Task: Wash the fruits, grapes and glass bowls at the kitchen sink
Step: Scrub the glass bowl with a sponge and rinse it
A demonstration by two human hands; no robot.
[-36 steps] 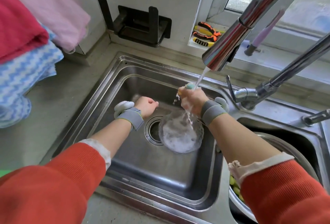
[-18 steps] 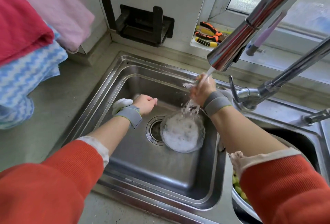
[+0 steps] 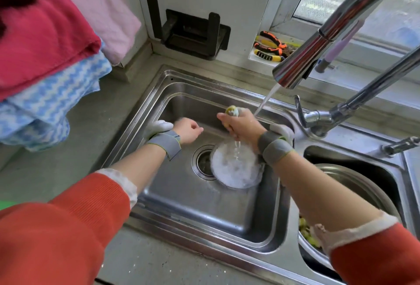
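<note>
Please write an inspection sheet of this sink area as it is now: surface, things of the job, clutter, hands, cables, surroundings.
Surface: steel double sink, wet; grey counter on the near and left sides.
Job's things: glass bowl full of foamy water beside the drain; yellow-green fruit under the running tap; metal basin with green grapes in the right-hand sink.
Clutter: pliers on the window ledge.
Hands: right hand grips the fruit; left hand holds nothing, fingers loosely curled.
Cables: nothing seen.
Surroundings: red, pink and blue towels hang at left; window behind the tap.
</note>
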